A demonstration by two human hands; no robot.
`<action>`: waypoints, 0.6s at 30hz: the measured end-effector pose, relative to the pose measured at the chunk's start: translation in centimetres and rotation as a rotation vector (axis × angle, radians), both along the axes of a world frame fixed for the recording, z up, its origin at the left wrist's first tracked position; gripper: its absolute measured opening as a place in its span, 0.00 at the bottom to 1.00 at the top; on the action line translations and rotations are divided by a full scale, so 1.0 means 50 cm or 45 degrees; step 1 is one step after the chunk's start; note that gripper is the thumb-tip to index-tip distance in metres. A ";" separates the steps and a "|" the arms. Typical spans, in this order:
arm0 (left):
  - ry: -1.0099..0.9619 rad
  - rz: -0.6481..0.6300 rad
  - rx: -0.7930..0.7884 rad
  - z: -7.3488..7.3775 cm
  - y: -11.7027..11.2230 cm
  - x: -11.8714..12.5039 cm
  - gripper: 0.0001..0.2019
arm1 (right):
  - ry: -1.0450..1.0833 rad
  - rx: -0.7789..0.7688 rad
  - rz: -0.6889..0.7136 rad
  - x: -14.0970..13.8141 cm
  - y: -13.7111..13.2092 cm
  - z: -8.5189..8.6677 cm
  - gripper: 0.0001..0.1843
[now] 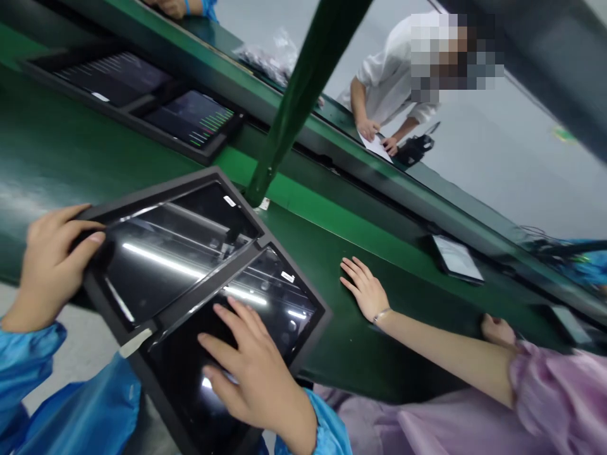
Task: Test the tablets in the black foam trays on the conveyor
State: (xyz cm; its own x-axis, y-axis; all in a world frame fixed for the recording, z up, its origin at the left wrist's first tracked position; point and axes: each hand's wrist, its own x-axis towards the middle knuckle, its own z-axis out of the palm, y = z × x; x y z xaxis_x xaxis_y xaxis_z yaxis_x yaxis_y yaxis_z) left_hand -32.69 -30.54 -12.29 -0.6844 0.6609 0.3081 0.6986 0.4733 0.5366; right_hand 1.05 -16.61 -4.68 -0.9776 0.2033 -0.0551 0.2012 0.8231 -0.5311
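Note:
A dark foam-like tray (193, 302) holds two glossy black display panels side by side, a left panel (161, 278) and a right panel (279, 316). It sits tilted across the near edge of the green bench. My left hand (54, 259) grips the tray's left edge, thumb on top and fingers at the side. Fingers spread, my right hand (256, 366) lies on or just over the right panel; whether it presses on the glass I cannot tell. A pale strip of tape (135, 342) sticks to the tray's near edge between the panels.
Another dark tray (128, 115) with two panels lies at the back left. A green post (294, 107) rises behind my tray. On the right, a co-worker's hand (365, 292) rests on the green bench (332, 240). Across stands a person in white (389, 69) holding paper.

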 end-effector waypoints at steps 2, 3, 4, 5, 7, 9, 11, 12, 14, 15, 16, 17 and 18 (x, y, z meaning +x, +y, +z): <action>-0.006 -0.008 0.011 0.008 0.006 0.001 0.20 | -0.026 0.028 0.164 -0.062 0.000 -0.005 0.22; -0.006 -0.010 0.004 0.008 0.006 0.000 0.20 | -0.040 0.040 0.219 -0.088 0.000 -0.010 0.21; -0.006 -0.012 0.000 0.008 0.006 -0.002 0.21 | -0.052 0.048 0.265 -0.110 0.000 -0.015 0.21; -0.011 -0.016 -0.001 0.007 0.006 -0.003 0.21 | -0.064 0.050 0.310 -0.126 0.000 -0.020 0.21; -0.019 -0.025 0.003 0.005 0.007 -0.004 0.21 | -0.075 0.045 0.372 -0.144 0.001 -0.032 0.20; -0.029 -0.028 0.013 0.005 0.009 -0.003 0.21 | -0.077 0.046 0.377 -0.146 0.001 -0.043 0.19; -0.035 -0.026 0.025 0.005 0.011 -0.002 0.20 | -0.075 0.054 0.361 -0.142 0.001 -0.052 0.18; -0.037 -0.026 0.027 0.006 0.012 -0.001 0.20 | -0.075 0.059 0.354 -0.140 0.001 -0.055 0.18; -0.041 -0.029 0.026 0.005 0.014 -0.001 0.19 | -0.074 0.065 0.343 -0.139 0.001 -0.057 0.17; -0.043 -0.030 0.025 0.004 0.014 -0.001 0.19 | -0.070 0.058 0.340 -0.139 0.001 -0.056 0.17; -0.046 -0.031 0.024 0.003 0.014 -0.001 0.19 | -0.064 0.041 0.338 -0.140 0.000 -0.054 0.18; -0.049 -0.029 0.027 0.001 0.015 -0.001 0.19 | -0.046 0.017 0.327 -0.139 -0.002 -0.050 0.19; -0.051 -0.025 0.032 -0.001 0.015 0.000 0.19 | -0.010 -0.007 0.295 -0.136 -0.004 -0.047 0.21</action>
